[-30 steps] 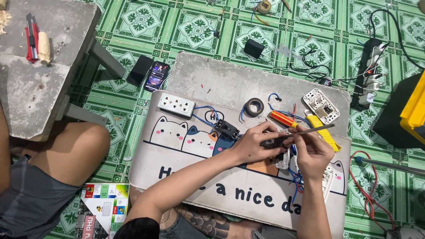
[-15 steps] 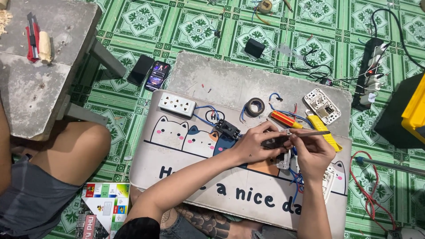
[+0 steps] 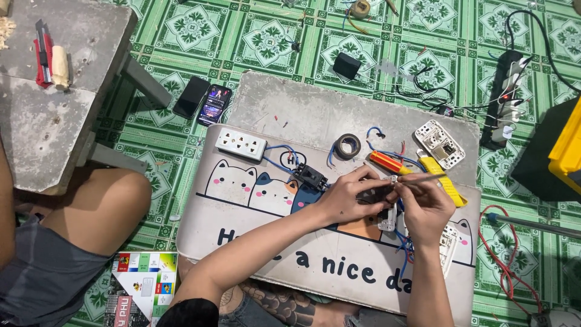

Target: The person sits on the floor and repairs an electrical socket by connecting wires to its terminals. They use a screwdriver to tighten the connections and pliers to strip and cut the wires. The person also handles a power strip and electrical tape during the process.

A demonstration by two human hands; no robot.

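My left hand [image 3: 350, 197] grips a small dark electrical part with a white piece at its end, held over a cat-printed lap board [image 3: 242, 206]. My right hand [image 3: 425, 206] holds a thin screwdriver [image 3: 423, 178] whose tip meets that part. Blue wires [image 3: 404, 248] hang from under both hands. An orange-handled screwdriver [image 3: 387, 161] and a yellow tool [image 3: 445, 180] lie just beyond my hands. A black breaker [image 3: 310, 176] sits left of my left hand, wired to a white multi-socket strip [image 3: 241, 143].
A roll of black tape [image 3: 347, 146] and a white switch plate [image 3: 440, 143] lie on the grey slab [image 3: 290, 109]. Two phones [image 3: 203, 100] rest on the green tiled floor. A power strip [image 3: 507, 97] and yellow box [image 3: 569, 148] are at right. Another person's knee [image 3: 103, 206] is at left.
Both hands stay over the same spot; the thin screwdriver has shifted slightly against the small part. Nothing else has moved.
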